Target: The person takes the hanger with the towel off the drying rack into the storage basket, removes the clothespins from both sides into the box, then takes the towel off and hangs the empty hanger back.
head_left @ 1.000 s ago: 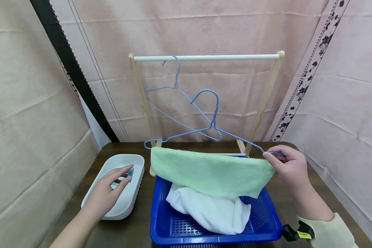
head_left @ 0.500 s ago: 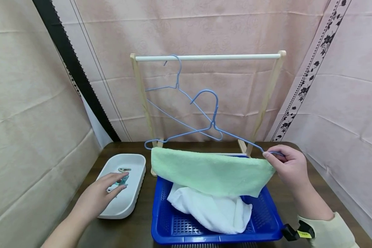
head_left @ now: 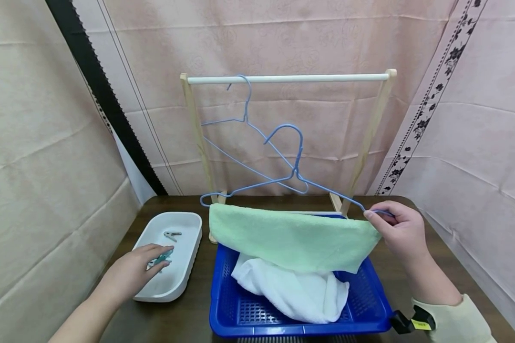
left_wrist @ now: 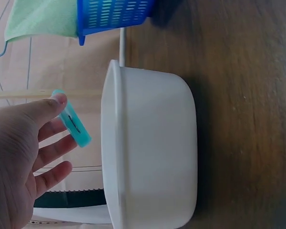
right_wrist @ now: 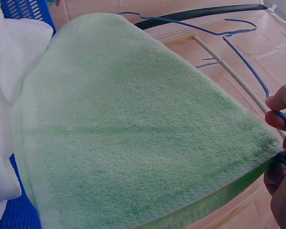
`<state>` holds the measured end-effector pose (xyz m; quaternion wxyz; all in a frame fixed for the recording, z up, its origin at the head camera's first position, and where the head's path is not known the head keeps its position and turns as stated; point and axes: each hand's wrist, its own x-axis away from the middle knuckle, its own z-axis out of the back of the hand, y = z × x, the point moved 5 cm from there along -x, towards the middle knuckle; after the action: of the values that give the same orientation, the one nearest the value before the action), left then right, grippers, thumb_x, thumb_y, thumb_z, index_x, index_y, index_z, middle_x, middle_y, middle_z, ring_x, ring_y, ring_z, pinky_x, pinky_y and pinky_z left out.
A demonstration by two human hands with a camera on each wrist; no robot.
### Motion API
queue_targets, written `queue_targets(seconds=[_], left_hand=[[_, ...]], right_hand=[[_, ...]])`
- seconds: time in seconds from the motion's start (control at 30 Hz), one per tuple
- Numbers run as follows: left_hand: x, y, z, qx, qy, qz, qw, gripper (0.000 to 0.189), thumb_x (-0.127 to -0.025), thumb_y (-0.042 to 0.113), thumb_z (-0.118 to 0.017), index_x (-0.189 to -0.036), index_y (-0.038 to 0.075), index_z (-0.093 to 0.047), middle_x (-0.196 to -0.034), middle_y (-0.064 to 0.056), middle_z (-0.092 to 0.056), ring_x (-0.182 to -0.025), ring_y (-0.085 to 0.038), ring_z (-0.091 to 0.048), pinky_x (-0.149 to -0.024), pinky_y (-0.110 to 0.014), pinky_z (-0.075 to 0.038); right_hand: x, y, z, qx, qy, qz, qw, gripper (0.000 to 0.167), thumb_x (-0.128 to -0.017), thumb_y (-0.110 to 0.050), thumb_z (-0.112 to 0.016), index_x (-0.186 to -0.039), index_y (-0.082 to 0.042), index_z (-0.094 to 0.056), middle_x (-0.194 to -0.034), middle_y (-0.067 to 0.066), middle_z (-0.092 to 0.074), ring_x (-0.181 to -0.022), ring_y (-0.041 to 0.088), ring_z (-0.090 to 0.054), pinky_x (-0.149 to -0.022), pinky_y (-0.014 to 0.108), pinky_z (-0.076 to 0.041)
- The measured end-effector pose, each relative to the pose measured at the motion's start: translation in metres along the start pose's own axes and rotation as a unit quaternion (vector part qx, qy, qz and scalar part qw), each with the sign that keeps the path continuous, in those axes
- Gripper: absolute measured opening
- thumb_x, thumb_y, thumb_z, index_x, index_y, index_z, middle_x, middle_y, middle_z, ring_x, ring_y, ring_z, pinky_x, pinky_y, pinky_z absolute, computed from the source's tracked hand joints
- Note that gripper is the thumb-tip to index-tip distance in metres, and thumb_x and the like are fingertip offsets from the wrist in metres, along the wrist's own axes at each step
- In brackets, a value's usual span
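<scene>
In the head view my left hand (head_left: 130,271) is over the white tray (head_left: 192,259), pinching a teal clothespin (left_wrist: 72,123) between thumb and fingers. Another clothespin (head_left: 171,235) lies in the tray's far part. My right hand (head_left: 396,228) grips the right end of a blue wire hanger (head_left: 288,126), its hook pointing up. A light green towel (head_left: 293,238) drapes folded over the hanger's lower bar, its right corner close to my right fingers. The towel hangs over a blue basket (head_left: 300,330), where a crumpled white cloth (head_left: 293,290) lies.
Behind the basket stands a wooden rack with a white top rail (head_left: 309,79). A second blue hanger (head_left: 246,102) hangs bare near the rail's left end. Pale curtains (head_left: 326,43) enclose the dark wooden table (head_left: 154,324).
My left hand has drawn back left and toward me over the tray with a clothespin, uncovering another one there. The right hand, hanger and green towel stay nearly still.
</scene>
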<state>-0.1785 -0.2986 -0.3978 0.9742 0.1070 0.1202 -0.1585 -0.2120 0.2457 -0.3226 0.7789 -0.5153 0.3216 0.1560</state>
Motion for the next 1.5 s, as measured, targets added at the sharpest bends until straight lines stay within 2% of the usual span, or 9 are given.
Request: queue_targets(seconds=[0.3, 0.43, 0.53, 0.7, 0.83, 1.1, 1.33, 1.5], left_hand=[[-0.004, -0.011, -0.017, -0.038, -0.044, -0.016, 0.9982, 0.034, -0.082, 0.021, -0.081, -0.113, 0.011, -0.074, -0.114, -0.010, -0.069, -0.107, -0.032, -0.065, -0.090, -0.050, -0.051], [-0.004, -0.016, -0.023, -0.049, -0.065, -0.035, 0.9961, 0.031, -0.078, 0.017, -0.083, -0.108, 0.010, -0.075, -0.108, -0.006, -0.070, -0.102, -0.028, -0.067, -0.086, -0.047, -0.053], [-0.004, -0.021, -0.029, -0.054, -0.096, -0.037, 0.9933, 0.030, -0.078, 0.016, -0.084, -0.106, 0.010, -0.076, -0.104, -0.002, -0.070, -0.097, -0.024, -0.068, -0.083, -0.044, -0.055], [-0.006, -0.030, -0.038, -0.049, -0.154, -0.010, 0.9868, 0.026, -0.078, 0.014, -0.084, -0.103, 0.012, -0.077, -0.098, 0.002, -0.068, -0.091, -0.021, -0.067, -0.079, -0.043, -0.055], [-0.007, -0.035, -0.044, -0.045, -0.183, 0.009, 0.9820, 0.026, -0.076, 0.012, -0.084, -0.101, 0.013, -0.077, -0.098, 0.003, -0.069, -0.092, -0.020, -0.066, -0.079, -0.042, -0.055], [-0.004, -0.042, -0.051, -0.040, -0.198, 0.033, 0.9789, 0.022, -0.074, 0.009, -0.083, -0.094, 0.016, -0.077, -0.090, 0.006, -0.067, -0.081, -0.013, -0.063, -0.075, -0.040, -0.053], [-0.001, -0.046, -0.055, -0.034, -0.225, 0.055, 0.9721, 0.021, -0.075, 0.008, -0.080, -0.092, 0.019, -0.076, -0.091, 0.008, -0.068, -0.085, -0.015, -0.063, -0.078, -0.043, -0.053], [-0.002, -0.049, -0.057, -0.035, -0.241, 0.066, 0.9676, 0.022, -0.075, 0.007, -0.079, -0.091, 0.021, -0.075, -0.092, 0.008, -0.069, -0.082, -0.011, -0.059, -0.077, -0.042, -0.052]], right_hand=[[0.000, 0.003, 0.000, -0.006, -0.001, 0.008, 1.0000, 0.012, -0.080, 0.015, -0.071, -0.083, 0.003, -0.069, -0.063, -0.006, -0.053, -0.050, 0.008, -0.039, -0.042, 0.022, -0.035], [0.001, 0.005, 0.000, -0.014, -0.001, 0.012, 0.9998, 0.013, -0.079, 0.016, -0.071, -0.082, 0.004, -0.068, -0.063, -0.006, -0.053, -0.050, 0.008, -0.039, -0.042, 0.023, -0.035], [0.001, 0.005, 0.000, -0.017, -0.001, 0.013, 0.9998, 0.013, -0.079, 0.017, -0.071, -0.082, 0.005, -0.068, -0.063, -0.006, -0.053, -0.050, 0.008, -0.039, -0.042, 0.023, -0.035], [0.001, 0.006, 0.000, -0.014, 0.002, 0.015, 0.9998, 0.013, -0.079, 0.017, -0.071, -0.082, 0.005, -0.068, -0.063, -0.006, -0.053, -0.051, 0.008, -0.039, -0.043, 0.022, -0.035], [0.000, 0.007, 0.000, -0.014, 0.002, 0.015, 0.9998, 0.013, -0.078, 0.017, -0.071, -0.082, 0.005, -0.068, -0.063, -0.006, -0.053, -0.051, 0.008, -0.039, -0.043, 0.023, -0.035], [0.000, 0.007, -0.001, -0.018, 0.002, 0.016, 0.9997, 0.013, -0.078, 0.017, -0.071, -0.081, 0.004, -0.068, -0.063, -0.007, -0.053, -0.051, 0.008, -0.039, -0.043, 0.024, -0.033], [0.000, 0.006, 0.000, -0.019, 0.006, 0.014, 0.9997, 0.013, -0.078, 0.017, -0.071, -0.081, 0.004, -0.068, -0.062, -0.008, -0.052, -0.050, 0.007, -0.038, -0.042, 0.024, -0.032], [0.000, 0.006, 0.000, -0.019, 0.000, 0.023, 0.9996, 0.013, -0.078, 0.018, -0.071, -0.081, 0.005, -0.068, -0.062, -0.009, -0.052, -0.049, 0.007, -0.038, -0.042, 0.023, -0.032]])
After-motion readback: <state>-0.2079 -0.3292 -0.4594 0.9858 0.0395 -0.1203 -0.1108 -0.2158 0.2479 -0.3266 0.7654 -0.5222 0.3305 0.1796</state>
